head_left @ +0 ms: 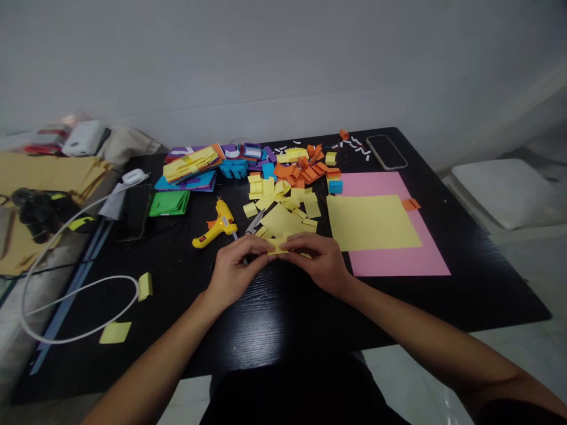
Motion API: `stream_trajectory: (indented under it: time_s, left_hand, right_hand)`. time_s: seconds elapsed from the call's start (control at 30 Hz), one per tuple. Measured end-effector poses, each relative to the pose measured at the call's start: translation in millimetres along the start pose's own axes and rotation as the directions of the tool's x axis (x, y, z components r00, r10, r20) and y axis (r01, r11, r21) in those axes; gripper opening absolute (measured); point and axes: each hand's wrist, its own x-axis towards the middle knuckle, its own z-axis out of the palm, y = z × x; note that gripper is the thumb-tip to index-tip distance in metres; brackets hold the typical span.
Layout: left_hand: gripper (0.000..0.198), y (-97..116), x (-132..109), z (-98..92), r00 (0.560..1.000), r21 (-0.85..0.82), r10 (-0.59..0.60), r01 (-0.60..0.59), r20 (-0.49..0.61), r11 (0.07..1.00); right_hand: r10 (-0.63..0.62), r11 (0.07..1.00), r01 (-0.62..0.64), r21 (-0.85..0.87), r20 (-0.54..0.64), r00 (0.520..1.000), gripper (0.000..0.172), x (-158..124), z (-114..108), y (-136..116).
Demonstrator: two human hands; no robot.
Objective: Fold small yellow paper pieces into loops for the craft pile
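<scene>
Between my two hands, at the middle of the black table, is a small piece of yellow paper (277,245). My left hand (237,265) pinches its left end between thumb and fingers. The right end is pinched the same way by my right hand (316,258). Just beyond my fingers lie scissors (256,222), partly covered by loose yellow paper pieces (283,221). A yellow glue gun (217,225) rests on its side to the left of them, its nozzle pointing away from me.
Folded orange paper pieces (305,171) and stacked coloured paper (192,165) lie at the back. On the right, a yellow sheet (374,223) overlaps a pink sheet (398,262), with a phone (386,152) behind. A white cable (80,341) loops at the left, near another phone (134,212).
</scene>
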Motion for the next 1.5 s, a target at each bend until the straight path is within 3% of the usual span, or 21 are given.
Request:
stream_trajectory:
  time_s: [0.13,0.3,0.5,0.83,1.27,1.5]
  left_hand:
    - [0.001,5,-1,3.0,0.999,0.023,-0.034,0.035,-0.026,0.999]
    - [0.01,9,-4,7.8,0.981,0.021,-0.184,0.186,-0.066,0.982]
    - [0.019,10,-4,11.2,0.968,-0.064,-0.237,0.233,-0.075,0.97]
    - [0.02,9,1,9.8,0.948,-0.197,-0.319,0.313,-0.001,0.929]
    - [0.021,9,4,7.6,0.918,-0.307,-0.389,0.394,0.078,0.867]
    - [0.018,9,6,6.2,0.9,-0.347,-0.418,0.435,0.126,0.831]
  right_hand:
    - [0.029,0.999,-0.029,-0.028,-0.019,0.999,0.009,-2,1,-4]
    - [0.198,0.979,-0.195,0.063,-0.056,0.979,0.023,-4,5,-8]
    - [0.26,0.958,-0.254,0.129,-0.024,0.965,0.036,-3,6,-8]
    - [0.296,0.938,-0.295,0.182,0.021,0.955,0.027,-3,6,-5]
    - [0.391,0.846,-0.425,0.322,0.167,0.905,0.032,2,4,-2]
    - [0.339,0.875,-0.379,0.302,0.178,0.924,0.024,3,3,-3]
